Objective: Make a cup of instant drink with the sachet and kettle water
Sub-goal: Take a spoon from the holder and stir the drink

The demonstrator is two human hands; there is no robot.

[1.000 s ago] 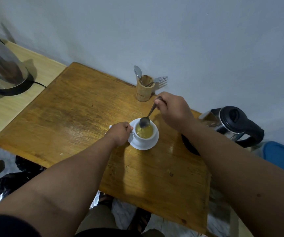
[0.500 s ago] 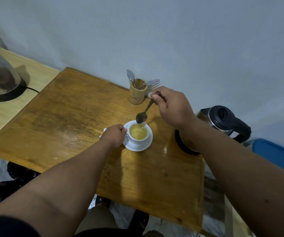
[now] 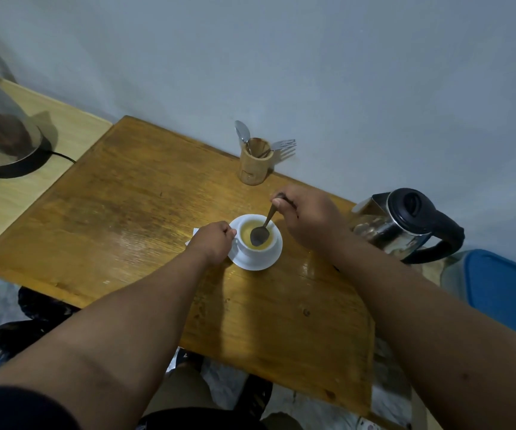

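Head view: your right hand (image 3: 309,223) pinches the spoon (image 3: 261,232) handle in curled fingers, and the bowl, lifted clear of the cup (image 3: 255,243) half a second ago, is now back down over the yellow drink. Your left hand (image 3: 214,243) grips the cup at its handle side, steadying it on the saucer (image 3: 273,259) mid-bench (image 3: 126,212). That reads as another round of stirring: sachet and water look already in. The kettle (image 3: 405,225) stands just right of your wrist.

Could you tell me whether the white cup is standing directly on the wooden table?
No, the white cup stands on a white saucer, which lies between it and the wooden table.
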